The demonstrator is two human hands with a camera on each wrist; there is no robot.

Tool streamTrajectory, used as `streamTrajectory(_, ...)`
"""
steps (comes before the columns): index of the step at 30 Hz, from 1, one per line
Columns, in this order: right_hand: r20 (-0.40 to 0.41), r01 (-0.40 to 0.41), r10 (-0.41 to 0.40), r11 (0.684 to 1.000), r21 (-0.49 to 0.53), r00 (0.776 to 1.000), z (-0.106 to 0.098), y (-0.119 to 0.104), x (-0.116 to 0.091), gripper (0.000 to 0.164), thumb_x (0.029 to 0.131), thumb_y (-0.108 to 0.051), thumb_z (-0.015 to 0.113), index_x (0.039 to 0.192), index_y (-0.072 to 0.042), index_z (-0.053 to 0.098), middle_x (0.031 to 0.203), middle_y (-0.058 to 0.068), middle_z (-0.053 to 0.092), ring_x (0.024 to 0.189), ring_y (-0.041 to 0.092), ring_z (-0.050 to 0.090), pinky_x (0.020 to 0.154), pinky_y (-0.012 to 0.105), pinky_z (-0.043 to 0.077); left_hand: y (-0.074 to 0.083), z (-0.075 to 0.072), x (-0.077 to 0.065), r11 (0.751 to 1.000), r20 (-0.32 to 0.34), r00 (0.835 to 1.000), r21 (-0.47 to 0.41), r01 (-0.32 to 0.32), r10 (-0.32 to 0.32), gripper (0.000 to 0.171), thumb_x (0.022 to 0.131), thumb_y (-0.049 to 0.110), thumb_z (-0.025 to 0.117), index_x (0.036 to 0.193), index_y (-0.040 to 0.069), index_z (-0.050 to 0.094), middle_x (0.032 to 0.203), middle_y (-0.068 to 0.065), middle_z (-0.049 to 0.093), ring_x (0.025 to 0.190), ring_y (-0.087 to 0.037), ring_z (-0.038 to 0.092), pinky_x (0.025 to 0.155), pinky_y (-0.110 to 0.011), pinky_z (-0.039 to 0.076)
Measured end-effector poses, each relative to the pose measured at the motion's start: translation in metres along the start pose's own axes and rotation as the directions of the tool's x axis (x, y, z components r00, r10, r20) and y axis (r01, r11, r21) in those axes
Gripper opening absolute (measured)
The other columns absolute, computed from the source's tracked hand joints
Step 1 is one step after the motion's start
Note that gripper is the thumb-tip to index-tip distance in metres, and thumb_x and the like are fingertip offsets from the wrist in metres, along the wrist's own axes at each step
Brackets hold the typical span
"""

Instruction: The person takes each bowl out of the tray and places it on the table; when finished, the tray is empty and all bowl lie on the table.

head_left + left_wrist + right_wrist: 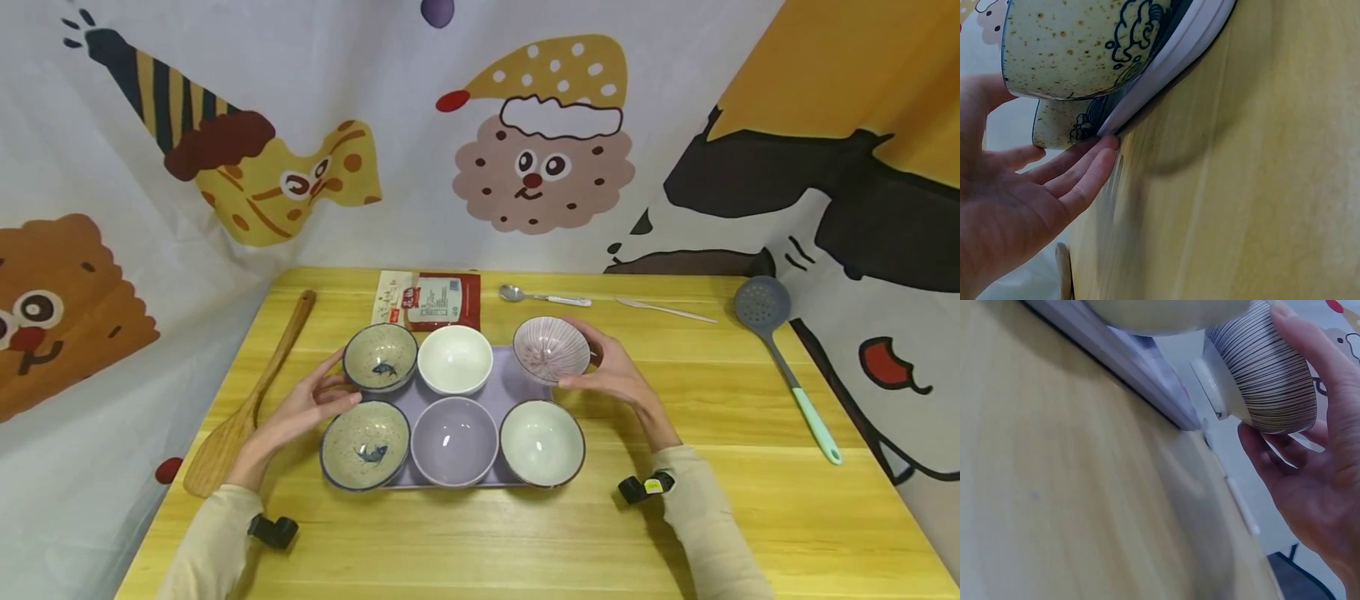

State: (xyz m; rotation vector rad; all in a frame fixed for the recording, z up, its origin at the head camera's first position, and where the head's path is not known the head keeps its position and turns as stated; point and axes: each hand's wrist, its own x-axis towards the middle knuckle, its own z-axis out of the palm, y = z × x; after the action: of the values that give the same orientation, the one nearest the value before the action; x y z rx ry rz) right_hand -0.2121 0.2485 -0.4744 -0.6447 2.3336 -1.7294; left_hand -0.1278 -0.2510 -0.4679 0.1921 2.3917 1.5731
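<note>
Purple-striped bowl point(551, 350), held by right hand point(615, 371) above lilac tray point(500, 389); left hand point(309, 406), fingers extended, at tray edge beside speckled fish-motif bowl point(380, 354).

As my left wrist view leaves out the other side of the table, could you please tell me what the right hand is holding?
Observer: The right hand is holding a striped bowl.
Operator: Thank you; is that bowl resting on the tray?
Observer: No, the right wrist view shows its foot clear of the tray.
Operator: And what is painted inside the two speckled bowls, whose outsides I can see?
Observer: Each has a blue fish on the inside.
</note>
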Motion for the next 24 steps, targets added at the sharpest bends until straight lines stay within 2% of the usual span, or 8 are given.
streamTrajectory(5,-0.063,-0.004,0.001,0.998,-0.057,0.998,-0.015,-0.008,-0.011,0.097,0.072,-0.001,0.087,0.156,-0.006,0.037,0.151,0.021,0.047,0.126,0.031,0.055,0.094,0.020,0.051,0.002,-0.002,-0.001,1.000,0.004,1.000,0.012,-0.003,0.003,0.090,0.097,0.022,0.068,0.164,0.011,0.008,0.147,-0.037,0.045,0.130,-0.051,0.052,0.104,-0.057,0.048)
streamTrajectory(12,-0.145,-0.033,0.016,0.993,-0.113,0.989,-0.039,-0.013,-0.033,0.094,0.075,-0.001,0.086,0.156,-0.007,0.038,0.151,0.022,0.047,0.121,0.014,0.055,0.092,0.015,0.051,0.003,-0.002,0.002,1.000,0.028,0.999,0.012,-0.023,0.022,0.088,0.097,0.020,0.068,0.163,0.010,0.011,0.147,-0.036,0.045,0.130,-0.051,0.052,0.103,-0.055,0.049)
streamTrajectory(17,-0.186,-0.056,0.030,0.989,-0.139,0.982,-0.053,-0.014,-0.047,0.093,0.076,-0.001,0.084,0.156,-0.008,0.037,0.150,0.022,0.047,0.119,0.009,0.056,0.088,0.015,0.052,0.001,-0.006,0.006,0.999,0.088,0.995,-0.006,-0.045,0.046,0.085,0.097,0.018,0.066,0.164,0.012,0.013,0.152,-0.035,0.039,0.133,-0.052,0.049,0.104,-0.052,0.050)
streamTrajectory(24,-0.234,-0.108,0.075,0.986,-0.130,0.969,-0.067,-0.012,-0.065,0.091,0.078,0.000,0.083,0.156,-0.012,0.039,0.149,0.019,0.048,0.116,0.007,0.057,0.085,0.015,0.052,0.005,-0.009,0.014,0.998,0.188,0.980,0.005,-0.068,0.066,0.076,0.099,0.019,0.064,0.162,0.012,0.022,0.158,-0.032,0.030,0.135,-0.054,0.045,0.105,-0.056,0.047)
